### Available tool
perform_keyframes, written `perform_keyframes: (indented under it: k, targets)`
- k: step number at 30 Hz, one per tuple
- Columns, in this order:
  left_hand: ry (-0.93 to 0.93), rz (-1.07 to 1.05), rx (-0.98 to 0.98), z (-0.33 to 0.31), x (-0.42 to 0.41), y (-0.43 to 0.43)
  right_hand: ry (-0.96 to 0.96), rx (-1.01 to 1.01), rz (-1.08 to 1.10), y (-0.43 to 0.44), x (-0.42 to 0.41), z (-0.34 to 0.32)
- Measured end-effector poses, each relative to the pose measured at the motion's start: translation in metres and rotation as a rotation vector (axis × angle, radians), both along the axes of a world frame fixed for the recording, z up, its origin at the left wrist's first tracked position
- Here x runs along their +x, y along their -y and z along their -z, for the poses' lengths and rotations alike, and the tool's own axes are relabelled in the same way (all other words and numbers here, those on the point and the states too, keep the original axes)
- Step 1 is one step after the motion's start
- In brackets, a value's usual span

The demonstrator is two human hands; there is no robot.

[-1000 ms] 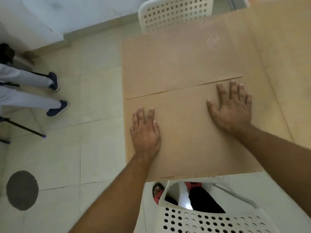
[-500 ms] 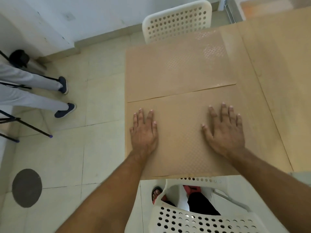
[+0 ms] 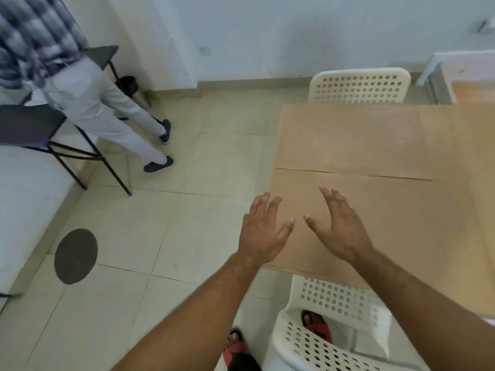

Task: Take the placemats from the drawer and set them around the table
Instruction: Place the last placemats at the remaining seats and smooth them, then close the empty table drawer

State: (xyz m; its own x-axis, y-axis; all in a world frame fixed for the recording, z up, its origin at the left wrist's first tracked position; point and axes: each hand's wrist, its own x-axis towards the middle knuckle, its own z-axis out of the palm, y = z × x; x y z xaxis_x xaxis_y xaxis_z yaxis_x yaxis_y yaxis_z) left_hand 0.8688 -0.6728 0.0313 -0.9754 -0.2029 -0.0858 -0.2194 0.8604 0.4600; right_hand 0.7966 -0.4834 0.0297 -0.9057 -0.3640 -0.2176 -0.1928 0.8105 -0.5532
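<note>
Two tan placemats laid edge to edge on the wooden table [image 3: 476, 236]: near placemat [image 3: 396, 215] at the table's near-left corner, far placemat [image 3: 356, 140] just beyond it, one thin seam between them. Both flat, left edges roughly flush with the table's left edge.

Left hand [image 3: 263, 231] above the near mat's left edge, fingers spread and extended, nothing held; palm partly past the table edge over the floor. Right hand [image 3: 340, 226] over the near mat, fingers splayed, thumb reaching toward the left thumb, nothing held. Thumbs close together yet apart. Cannot tell whether either palm touches the mat or floats just above it; some motion blur on the fingertips.

Near white perforated chair [image 3: 329, 341] tucked below the table's near edge; red sandals [image 3: 317, 324] visible through and beside it. Far white perforated chair [image 3: 359, 85] behind the far mat. Off to the left on the tiled floor [image 3: 203, 210]: another person's legs in pale trousers [image 3: 107, 108], dark shoes, a black folding stand [image 3: 67, 145], a round dark floor patch [image 3: 75, 256].
</note>
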Motion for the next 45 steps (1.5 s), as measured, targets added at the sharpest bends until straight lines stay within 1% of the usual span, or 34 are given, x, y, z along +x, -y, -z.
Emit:
perform_keyframes:
  k: [5, 8, 11, 15, 19, 22, 26, 31, 36, 40, 45]
  targets:
    - [-0.122, -0.023, 0.083, -0.038, 0.028, 0.094, -0.064, -0.073, -0.067, 0.091, 0.018, -0.035]
    - [-0.158, -0.013, 0.098, -0.058, 0.043, 0.162, -0.081, -0.174, -0.055, 0.154, 0.033, -0.06]
    - [-0.205, 0.002, 0.072, -0.084, 0.055, 0.226, -0.125, -0.274, -0.048, 0.21, 0.038, -0.09]
    - [-0.312, -0.012, 0.064, -0.124, 0.061, 0.29, -0.212, -0.324, -0.083, 0.263, 0.041, -0.132]
    - [-0.4, 0.016, 0.061, -0.155, 0.036, 0.328, -0.28, -0.333, -0.107, 0.297, 0.024, -0.164]
    - [-0.449, 0.057, 0.055, -0.182, -0.005, 0.344, -0.338, -0.34, -0.103, 0.318, -0.007, -0.185]
    - [-0.524, 0.131, 0.037, -0.221, -0.078, 0.363, -0.391, -0.382, -0.071, 0.34, -0.074, -0.213]
    - [-0.562, 0.166, -0.029, -0.26, -0.191, 0.396, -0.468, -0.432, -0.037, 0.362, -0.186, -0.238]
    - [-0.594, 0.205, -0.057, -0.31, -0.323, 0.418, -0.486, -0.485, 0.002, 0.378, -0.31, -0.28]
    - [-0.675, 0.25, -0.021, -0.338, -0.419, 0.424, -0.565, -0.431, 0.024, 0.387, -0.407, -0.309]
    - [-0.719, 0.293, 0.008, -0.338, -0.526, 0.443, -0.586, -0.356, 0.058, 0.398, -0.507, -0.322]
